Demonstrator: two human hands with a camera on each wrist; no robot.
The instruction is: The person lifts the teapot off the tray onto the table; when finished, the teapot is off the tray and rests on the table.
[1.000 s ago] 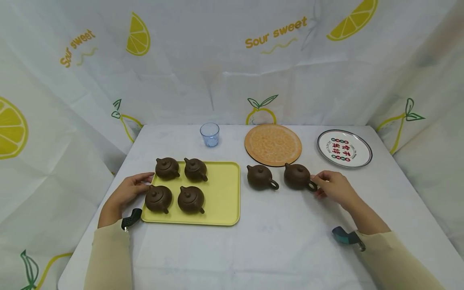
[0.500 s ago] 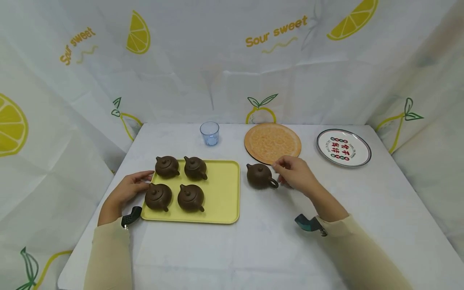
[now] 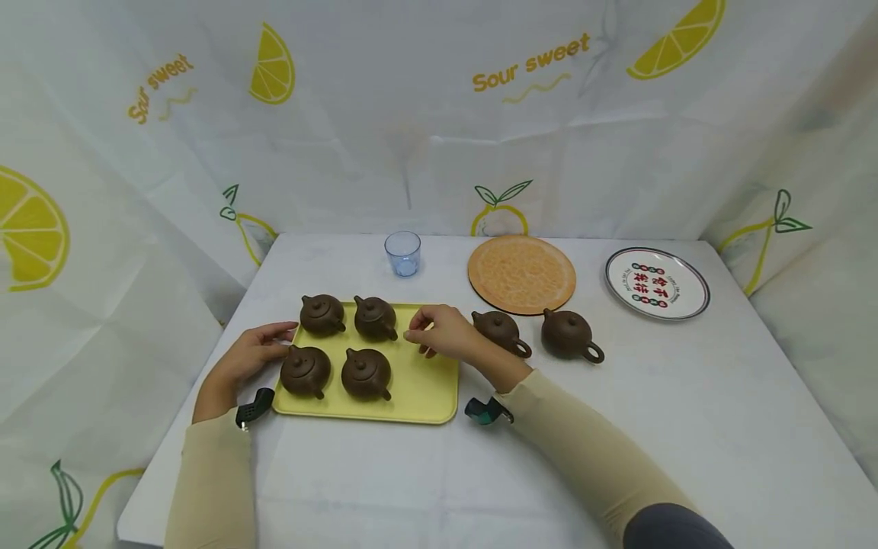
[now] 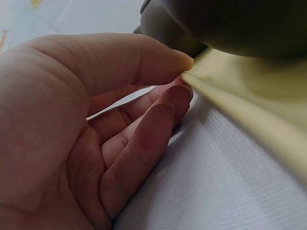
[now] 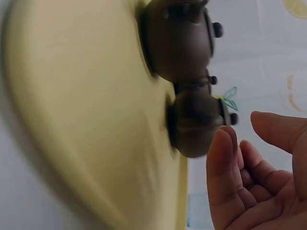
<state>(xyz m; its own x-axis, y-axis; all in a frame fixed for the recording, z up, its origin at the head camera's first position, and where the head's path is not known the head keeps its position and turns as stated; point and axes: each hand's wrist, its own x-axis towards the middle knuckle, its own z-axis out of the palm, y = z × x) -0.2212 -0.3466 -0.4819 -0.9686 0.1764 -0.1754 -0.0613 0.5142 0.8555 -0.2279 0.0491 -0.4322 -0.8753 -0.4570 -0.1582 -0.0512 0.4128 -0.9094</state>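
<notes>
A yellow tray (image 3: pixel 425 393) carries several dark brown teapots on its left and middle. My left hand (image 3: pixel 248 357) is at the tray's left edge. In the left wrist view, its thumb and fingertips pinch the tray's rim (image 4: pixel 225 96). Over the right part of the tray hovers my right hand (image 3: pixel 446 333), its fingers loosely bent and holding nothing. It is just right of the back teapot (image 3: pixel 374 319); the front teapot (image 3: pixel 366 374) lies lower left of it. In the right wrist view, a teapot (image 5: pixel 194 122) stands beyond the fingertips.
Right of the tray stand a teapot (image 3: pixel 499 330) partly behind my right wrist, and another teapot (image 3: pixel 569 333). Along the back are a blue glass (image 3: pixel 403 254), a round orange-brown mat (image 3: pixel 521 274) and a white plate with red lettering (image 3: pixel 631 290). A printed cloth hangs behind.
My right hand has let go of the rightmost teapot's handle and swept left, past the other teapot, to above the tray. My left hand stays at the tray's edge.
</notes>
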